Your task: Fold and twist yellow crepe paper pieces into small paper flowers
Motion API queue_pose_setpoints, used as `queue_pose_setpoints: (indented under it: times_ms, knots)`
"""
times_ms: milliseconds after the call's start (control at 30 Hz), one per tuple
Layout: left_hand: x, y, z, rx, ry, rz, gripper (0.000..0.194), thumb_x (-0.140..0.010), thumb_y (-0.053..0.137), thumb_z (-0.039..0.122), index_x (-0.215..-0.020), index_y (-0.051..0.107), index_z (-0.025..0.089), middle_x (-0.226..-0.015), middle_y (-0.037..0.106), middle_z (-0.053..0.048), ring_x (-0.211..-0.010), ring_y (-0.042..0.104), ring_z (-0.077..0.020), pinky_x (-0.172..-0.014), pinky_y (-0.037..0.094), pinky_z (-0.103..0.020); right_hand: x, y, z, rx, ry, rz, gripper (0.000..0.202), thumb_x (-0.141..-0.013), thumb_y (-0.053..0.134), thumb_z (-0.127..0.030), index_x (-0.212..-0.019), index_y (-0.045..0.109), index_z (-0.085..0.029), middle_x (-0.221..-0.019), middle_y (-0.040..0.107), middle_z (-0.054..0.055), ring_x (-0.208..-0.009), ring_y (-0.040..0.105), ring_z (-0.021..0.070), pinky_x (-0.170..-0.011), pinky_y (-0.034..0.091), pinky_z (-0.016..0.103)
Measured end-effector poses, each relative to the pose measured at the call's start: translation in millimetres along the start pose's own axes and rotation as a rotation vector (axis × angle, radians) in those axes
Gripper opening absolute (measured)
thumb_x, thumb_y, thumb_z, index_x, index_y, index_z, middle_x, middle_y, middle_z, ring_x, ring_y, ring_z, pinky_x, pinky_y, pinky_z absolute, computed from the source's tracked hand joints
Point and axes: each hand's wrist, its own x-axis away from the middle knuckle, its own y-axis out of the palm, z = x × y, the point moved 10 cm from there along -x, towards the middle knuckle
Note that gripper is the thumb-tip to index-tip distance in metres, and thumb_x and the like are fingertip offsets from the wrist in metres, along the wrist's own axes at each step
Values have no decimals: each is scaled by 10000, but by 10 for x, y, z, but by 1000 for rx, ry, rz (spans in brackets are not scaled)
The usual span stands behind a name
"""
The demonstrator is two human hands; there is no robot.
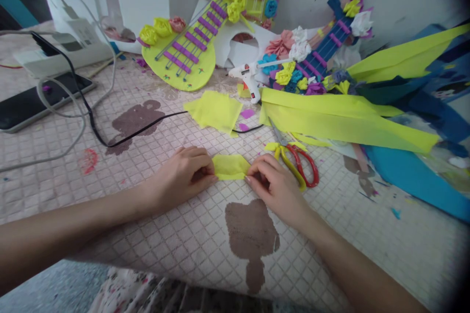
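Observation:
A small yellow paper strip (230, 167) is stretched between my two hands, just above or on the quilted cloth. My left hand (189, 171) pinches its left end between thumb and fingers. At the strip's right end, my right hand (277, 183) pinches the lower corner. Scissors (297, 164) with red and yellow handles lie beside my right hand, blades pointing away. Beyond the strip lie several overlapping yellow paper pieces (215, 111). A white glue gun (250, 78) rests farther back.
Paper-decorated instrument shapes, one yellow (187, 54) and one blue (323, 54), lean at the back. Long yellow paper (345, 120) and a blue sheet (414, 178) spread right. A phone (44, 98), a power strip (69, 54) and cables lie left.

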Motion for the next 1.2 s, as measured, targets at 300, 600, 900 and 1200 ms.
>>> queue_pose_setpoints:
  times_ms: [300, 600, 900, 1200]
  knots:
    - [-8, 0, 3, -31, 0, 16, 111, -832, 534, 182, -724, 528, 157, -715, 537, -4, -681, 482, -135, -649, 367, -272, -11, 18, 33, 39, 56, 19, 92, -817, 548, -129, -766, 516, -198, -835, 528, 13, -698, 515, 131, -610, 399, 272]
    - [-26, -19, -11, 17, -33, 8, 152, -837, 515, 185, -689, 519, 148, -686, 526, -6, -637, 468, -117, -618, 358, -255, -28, 3, 3, 43, 44, 35, 86, -829, 540, -150, -761, 517, -198, -829, 530, 15, -695, 516, 132, -615, 405, 274]
    - [-26, -2, 2, -80, -17, 31, 124, -822, 522, 179, -700, 523, 155, -711, 553, -13, -673, 489, -132, -641, 361, -269, -33, 29, 25, 109, 61, 63, 92, -823, 539, -168, -748, 500, -202, -809, 525, 3, -643, 512, 120, -582, 388, 272]
    - [-31, 1, -47, -123, -63, 48, 136, -801, 536, 192, -673, 507, 159, -692, 547, -13, -656, 480, -134, -640, 355, -278, -33, 52, 24, 123, 68, 65, 93, -807, 537, -168, -738, 485, -202, -817, 523, 4, -637, 510, 120, -587, 401, 277]
